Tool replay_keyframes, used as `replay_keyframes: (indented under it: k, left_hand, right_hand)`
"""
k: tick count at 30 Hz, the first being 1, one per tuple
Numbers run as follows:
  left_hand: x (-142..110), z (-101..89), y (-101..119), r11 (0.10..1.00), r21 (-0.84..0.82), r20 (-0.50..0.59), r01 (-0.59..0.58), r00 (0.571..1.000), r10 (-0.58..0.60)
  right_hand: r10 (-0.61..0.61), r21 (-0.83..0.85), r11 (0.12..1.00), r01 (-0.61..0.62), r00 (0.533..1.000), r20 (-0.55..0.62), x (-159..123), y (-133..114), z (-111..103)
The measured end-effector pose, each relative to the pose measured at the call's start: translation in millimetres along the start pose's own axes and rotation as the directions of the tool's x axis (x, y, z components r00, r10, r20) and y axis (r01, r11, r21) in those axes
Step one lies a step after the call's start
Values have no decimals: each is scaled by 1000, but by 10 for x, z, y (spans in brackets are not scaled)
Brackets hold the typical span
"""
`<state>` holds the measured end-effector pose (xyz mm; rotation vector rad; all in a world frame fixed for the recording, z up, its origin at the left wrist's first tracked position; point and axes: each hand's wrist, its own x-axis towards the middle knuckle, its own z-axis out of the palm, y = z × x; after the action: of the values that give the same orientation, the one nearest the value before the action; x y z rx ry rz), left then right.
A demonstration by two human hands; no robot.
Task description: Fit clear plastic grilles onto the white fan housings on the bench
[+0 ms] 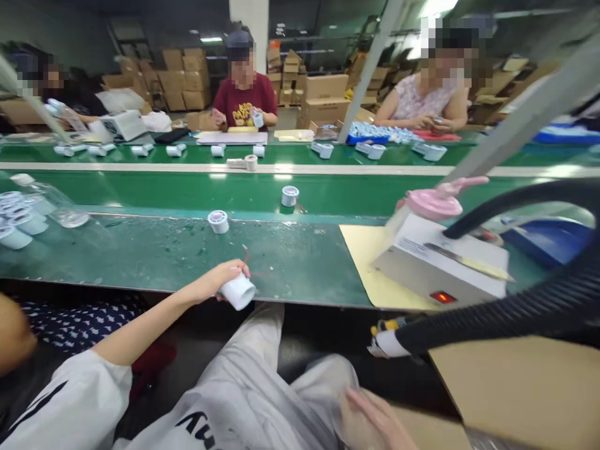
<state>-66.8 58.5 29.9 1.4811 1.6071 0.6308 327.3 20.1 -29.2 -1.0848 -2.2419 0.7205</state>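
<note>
My left hand [220, 278] reaches out over the near edge of the green workbench [154, 253] and is closed round a small white cup [239, 291], held tilted with its open end toward me. A thin red thread curls just beyond its fingers. My right hand [375, 419] lies low by my lap at the bottom of the view, blurred, against something translucent; its fingers are not clear. Two more white cups [218, 221] [290, 195] stand farther out by the green conveyor belt.
A white machine [440, 262] with a red light sits on a yellow mat [365, 262] to the right, a pink-capped part [434, 203] behind it. A black hose [515, 312] crosses above a cardboard box [515, 387]. Several cups [19, 219] cluster at left. Three people work across the belt.
</note>
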Motion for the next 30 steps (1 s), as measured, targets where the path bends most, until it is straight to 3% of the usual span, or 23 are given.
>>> replay_keyframes:
  k: [2,3,5,7,8,9,11,13,15,18,22,26,28,30]
  left_hand:
    - [44,403,107,983,-182,244,4,969,41]
    - [72,583,163,970,-240,363,29,930,62]
    - [127,868,279,953,-290,583,91,806,101]
    - [172,1040,395,963,-265,704,44,691,162]
    - [186,1090,449,970,-241,714,-37,670,203]
    - [192,1123,499,968,-204,694,-144,676,247]
    - [181,1162,574,938,-107,595,-331,734,327]
    - [150,1199,606,914,-50,486,-402,790,374]
    - [120,1253,586,901,-76,394,-426,818,420]
    - [114,1343,486,867,-173,333,-468,800,499]
    - [141,1389,358,824,-219,336,-522,753,566]
    - [106,1354,363,838,-300,424,-455,723,545]
    - [69,1344,390,875,-371,449,-311,765,462]
    - [36,1343,409,880,-456,467,-131,807,362]
  right_hand:
    - [-92,-74,993,87,994,-66,9,-171,160]
    - [-145,-149,981,127,983,-116,43,-262,226]
    - [-213,-340,931,135,956,-202,145,-408,308]
    - [-178,-474,879,54,959,-221,232,-478,317]
    - [-140,-507,862,11,966,-216,252,-486,300]
    - [-95,-515,857,-23,975,-201,254,-482,273]
    - [1,-453,888,-77,986,-166,211,-459,211]
    - [98,-297,945,-136,985,-141,145,-447,155]
    - [189,-82,977,-199,975,-120,100,-464,112]
    - [291,204,943,-263,949,-120,100,-520,63]
    - [428,415,851,-322,883,-192,157,-532,18]
    - [465,585,761,-282,865,-188,172,-463,-15]
    - [402,595,769,-234,900,-165,150,-437,-27]
    - [288,514,839,-179,947,-141,112,-424,-30]
